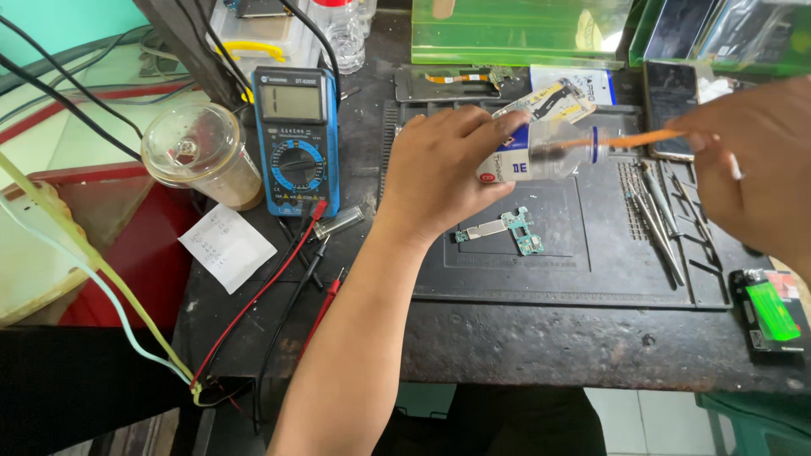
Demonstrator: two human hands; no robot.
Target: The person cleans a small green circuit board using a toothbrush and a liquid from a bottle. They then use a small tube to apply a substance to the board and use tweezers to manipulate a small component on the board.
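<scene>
Small clear bottle (pixel 541 156), tipped sideways in my left hand (pixel 439 173), grip clamped; my right hand (pixel 752 160) pinches an orange-handled brush (pixel 621 142) into its mouth above the counter (pixel 541 338).

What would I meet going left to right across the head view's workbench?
Clear plastic cup with domed lid → blue digital multimeter → left hand holding small clear bottle → right hand with orange-handled brush.

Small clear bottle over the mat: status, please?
Left hand grips small clear plastic bottle. Right hand holds orange-handled brush into its mouth. Small green circuit board lies below, apart.
</scene>
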